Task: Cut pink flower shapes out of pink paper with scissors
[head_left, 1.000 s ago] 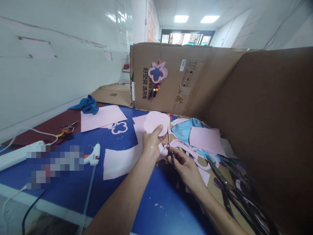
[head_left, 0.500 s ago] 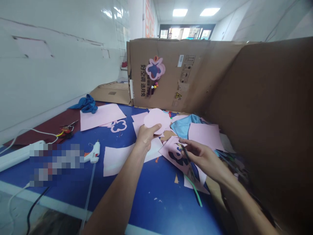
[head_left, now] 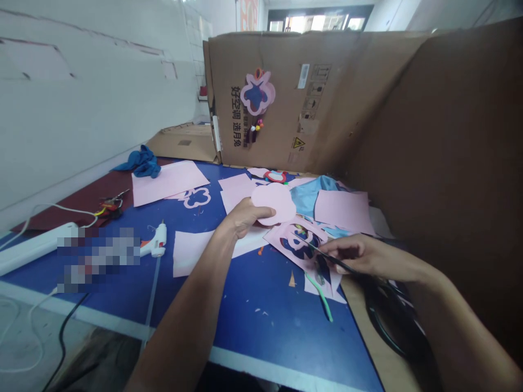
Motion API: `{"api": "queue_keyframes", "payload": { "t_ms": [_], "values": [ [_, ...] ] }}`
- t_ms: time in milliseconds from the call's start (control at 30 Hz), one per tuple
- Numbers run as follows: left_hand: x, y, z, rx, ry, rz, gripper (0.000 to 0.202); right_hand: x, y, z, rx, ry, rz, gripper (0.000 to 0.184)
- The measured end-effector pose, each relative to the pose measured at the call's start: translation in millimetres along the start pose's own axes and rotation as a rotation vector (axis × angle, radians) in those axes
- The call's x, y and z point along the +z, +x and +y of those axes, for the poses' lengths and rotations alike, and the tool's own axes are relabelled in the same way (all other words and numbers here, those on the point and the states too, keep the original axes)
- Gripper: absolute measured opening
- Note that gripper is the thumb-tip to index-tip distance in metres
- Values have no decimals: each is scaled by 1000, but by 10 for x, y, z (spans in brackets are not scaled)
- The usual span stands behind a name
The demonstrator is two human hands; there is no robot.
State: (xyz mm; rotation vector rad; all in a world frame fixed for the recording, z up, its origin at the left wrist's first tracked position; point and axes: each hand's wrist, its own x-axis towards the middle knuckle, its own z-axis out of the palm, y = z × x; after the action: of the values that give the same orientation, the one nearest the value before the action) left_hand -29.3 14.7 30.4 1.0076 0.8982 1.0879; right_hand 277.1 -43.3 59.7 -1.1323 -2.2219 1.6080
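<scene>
My left hand (head_left: 245,216) pinches a pale pink flower-shaped cutout (head_left: 274,202) between thumb and fingers, above the middle of the table. To its right, my right hand (head_left: 362,255) is closed round the middle of a pair of scissors (head_left: 347,267). Their thin blades point up and left towards the cutout, apart from it, while the black handle loops hang under my wrist. Beneath the blades lies a pink sheet (head_left: 281,243) with openings cut in it. A pink ring-like outline lies over that sheet.
A white glue gun (head_left: 157,240) and a white power strip (head_left: 36,253) are at the left. Pink sheets (head_left: 171,182), blue cloth (head_left: 312,196) and a green strip (head_left: 319,296) lie on the blue table (head_left: 261,337). Cardboard walls (head_left: 327,109) stand behind and right.
My right hand has moved right, and the scissors have swung from pointing down to blades up and left. The cutout has shifted slightly right with my left hand. The view has tilted down.
</scene>
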Motion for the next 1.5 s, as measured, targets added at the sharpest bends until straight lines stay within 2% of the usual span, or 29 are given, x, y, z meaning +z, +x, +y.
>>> {"api": "queue_keyframes", "payload": {
  "t_ms": [133, 433, 933, 1500],
  "values": [
    [9, -5, -36, -81, 80, -55, 53, -8, -18, 103, -19, -18, -37, 40],
    [74, 7, -125, -180, 78, -195, 49, -14, -62, 204, 6, -82, 68, 47],
    [141, -91, -57, -214, 166, -317, 34, 27, -40, 207, -9, -21, 1, 47],
    [184, -117, -28, -215, 194, -332, 23, 49, -33, 196, 5, -3, 12, 48]
  ]
}}
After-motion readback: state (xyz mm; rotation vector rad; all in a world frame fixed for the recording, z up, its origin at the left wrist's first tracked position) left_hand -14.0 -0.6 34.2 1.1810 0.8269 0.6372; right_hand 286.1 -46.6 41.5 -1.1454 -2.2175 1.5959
